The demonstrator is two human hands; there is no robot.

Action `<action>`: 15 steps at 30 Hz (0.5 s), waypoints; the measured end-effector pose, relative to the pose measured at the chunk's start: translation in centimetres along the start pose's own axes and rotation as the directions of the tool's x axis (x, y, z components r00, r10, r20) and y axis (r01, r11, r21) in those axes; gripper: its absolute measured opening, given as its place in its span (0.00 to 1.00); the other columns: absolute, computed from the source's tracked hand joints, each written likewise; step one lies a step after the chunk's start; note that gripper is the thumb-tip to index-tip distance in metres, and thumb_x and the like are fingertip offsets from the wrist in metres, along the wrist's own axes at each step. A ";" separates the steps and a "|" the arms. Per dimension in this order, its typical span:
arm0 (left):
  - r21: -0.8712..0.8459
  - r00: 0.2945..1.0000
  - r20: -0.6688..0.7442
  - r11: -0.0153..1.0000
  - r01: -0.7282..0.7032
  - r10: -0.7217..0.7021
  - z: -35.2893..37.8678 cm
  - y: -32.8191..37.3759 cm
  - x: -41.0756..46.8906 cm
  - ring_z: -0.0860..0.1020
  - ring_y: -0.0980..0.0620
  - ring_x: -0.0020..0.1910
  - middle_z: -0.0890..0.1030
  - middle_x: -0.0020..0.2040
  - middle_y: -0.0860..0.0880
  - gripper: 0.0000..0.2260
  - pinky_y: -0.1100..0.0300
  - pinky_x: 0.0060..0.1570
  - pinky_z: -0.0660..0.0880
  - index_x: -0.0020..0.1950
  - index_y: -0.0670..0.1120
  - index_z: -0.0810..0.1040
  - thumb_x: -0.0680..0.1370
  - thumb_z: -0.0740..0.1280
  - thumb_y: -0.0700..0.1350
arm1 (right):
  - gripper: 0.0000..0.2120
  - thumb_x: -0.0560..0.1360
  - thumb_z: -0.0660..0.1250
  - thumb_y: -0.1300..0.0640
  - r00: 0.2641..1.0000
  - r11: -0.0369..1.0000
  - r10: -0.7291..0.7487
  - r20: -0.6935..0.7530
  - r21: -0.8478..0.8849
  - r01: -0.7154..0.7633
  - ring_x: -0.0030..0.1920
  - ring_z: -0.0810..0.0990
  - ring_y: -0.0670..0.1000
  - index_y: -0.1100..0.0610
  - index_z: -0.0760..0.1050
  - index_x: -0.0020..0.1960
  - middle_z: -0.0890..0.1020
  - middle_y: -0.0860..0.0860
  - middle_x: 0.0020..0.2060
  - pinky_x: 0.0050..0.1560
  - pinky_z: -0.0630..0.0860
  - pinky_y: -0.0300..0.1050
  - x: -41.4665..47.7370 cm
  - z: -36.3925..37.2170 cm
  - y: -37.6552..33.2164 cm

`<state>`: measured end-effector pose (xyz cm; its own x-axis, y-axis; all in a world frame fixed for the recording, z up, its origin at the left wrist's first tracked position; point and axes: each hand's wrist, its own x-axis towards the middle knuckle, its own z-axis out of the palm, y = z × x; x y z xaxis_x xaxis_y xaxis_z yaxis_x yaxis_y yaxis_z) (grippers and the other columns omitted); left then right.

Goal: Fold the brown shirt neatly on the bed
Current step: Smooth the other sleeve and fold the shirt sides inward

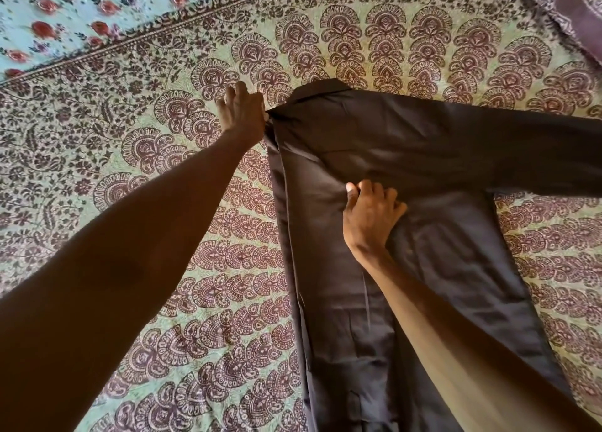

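Clearly the brown shirt (329, 285) lies lengthwise on the bed (156, 177), collar (321, 89) at the far end and hem running out of view near me. Its left side is already turned in along a straight edge, while the right sleeve (537, 151) stretches flat toward the right, unfolded.

My left grip (242, 112) is curled round the shoulder corner just beside the collar, pinching the cloth there. I judge this anchors the top of the fold so the long edge stays straight. My right grip (371, 216) sits mid-chest with its fingers bent into the fabric, and creases run to it, so it seems to hold a tuck of cloth rather than press flat. That probably pulls the panel taut against the left anchor.

A floral sheet (65, 18) shows at the far left and a purple cloth (573, 11) at the far right, both well apart from the shirt.
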<state>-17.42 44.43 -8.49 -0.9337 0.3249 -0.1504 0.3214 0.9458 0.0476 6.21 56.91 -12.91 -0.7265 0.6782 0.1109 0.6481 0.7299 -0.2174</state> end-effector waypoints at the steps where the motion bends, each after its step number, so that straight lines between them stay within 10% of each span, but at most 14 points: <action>1: -0.061 0.998 -0.046 0.998 0.035 -0.038 0.4 0.2 -0.5 0.66 0.40 0.68 0.65 0.70 0.39 0.16 0.43 0.63 0.67 0.64 0.44 0.71 0.77 0.65 0.45 | 0.13 0.79 0.61 0.47 1.000 1.000 -0.007 -0.008 -0.016 0.007 0.46 0.75 0.59 0.55 0.77 0.45 0.81 0.54 0.41 0.48 0.67 0.55 -0.1 0.0 -0.1; 4: -0.354 0.955 -0.249 0.933 0.063 -0.159 1.4 1.1 -3.0 0.72 0.40 0.61 0.70 0.65 0.37 0.17 0.46 0.54 0.74 0.66 0.39 0.67 0.78 0.59 0.44 | 0.11 0.78 0.61 0.46 0.995 0.996 -0.081 -0.052 0.023 0.082 0.49 0.74 0.58 0.52 0.75 0.51 0.79 0.53 0.47 0.49 0.66 0.55 -0.6 -0.4 -0.1; 7: -0.614 0.957 -0.090 0.772 0.165 -0.276 2.4 2.7 -5.3 0.77 0.38 0.53 0.77 0.56 0.37 0.18 0.50 0.47 0.73 0.59 0.39 0.74 0.81 0.55 0.51 | 0.11 0.77 0.61 0.48 0.955 0.953 -0.295 -0.040 0.061 0.297 0.56 0.72 0.56 0.49 0.74 0.57 0.76 0.51 0.56 0.54 0.65 0.54 -1.5 -1.1 -0.3; 15: -0.632 0.949 0.085 0.720 0.287 -0.304 3.1 2.5 -5.4 0.78 0.39 0.56 0.80 0.56 0.37 0.19 0.53 0.50 0.73 0.57 0.38 0.77 0.78 0.65 0.53 | 0.31 0.79 0.49 0.36 0.761 0.797 -0.574 0.303 -0.009 0.605 0.78 0.43 0.61 0.49 0.55 0.78 0.47 0.54 0.79 0.73 0.46 0.68 -4.3 -0.1 -0.3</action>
<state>-11.13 45.00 -10.58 -0.9703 0.0205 -0.2410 -0.1363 0.7769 0.6148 9.15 53.75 -13.23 -0.9939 0.0711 -0.0842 0.0792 0.9921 -0.0972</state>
